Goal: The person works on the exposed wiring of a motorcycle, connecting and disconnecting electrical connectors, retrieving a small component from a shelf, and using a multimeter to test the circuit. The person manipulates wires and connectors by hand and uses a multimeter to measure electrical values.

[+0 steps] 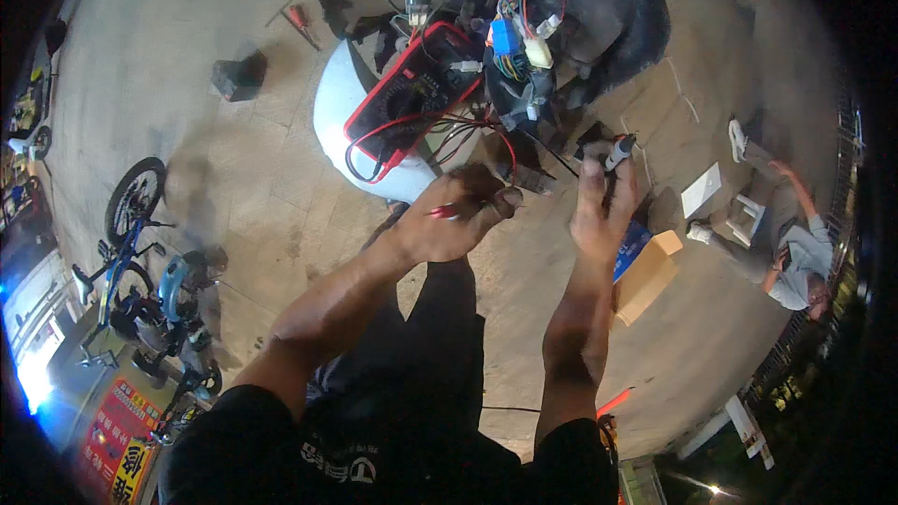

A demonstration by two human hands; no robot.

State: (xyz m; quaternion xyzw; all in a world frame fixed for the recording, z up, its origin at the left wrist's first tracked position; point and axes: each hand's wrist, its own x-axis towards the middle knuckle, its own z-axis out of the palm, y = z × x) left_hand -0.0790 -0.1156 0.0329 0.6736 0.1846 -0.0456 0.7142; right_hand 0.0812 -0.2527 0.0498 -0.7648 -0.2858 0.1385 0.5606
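My left hand (456,213) is closed, with a red test probe (445,211) showing between its fingers. A red lead runs close by its fingertips. My right hand (605,203) is a short way to the right, its fingers closed round a small grey cylindrical part with a dark end (619,151). A thin black lead reaches toward that hand. Just beyond my hands, a red-and-black multimeter (412,98) lies tilted on a white curved panel (339,98). Loose wiring with a blue connector (505,36) and a whitish connector (538,52) hangs from a dark vehicle body (613,19).
A red-handled screwdriver (299,21) and a dark block (239,75) lie on the paved ground at left. An open cardboard box (647,277) stands beside my right forearm. Parked bicycles (131,271) are far left. Another person (804,257) sits at right near a white stool (745,218).
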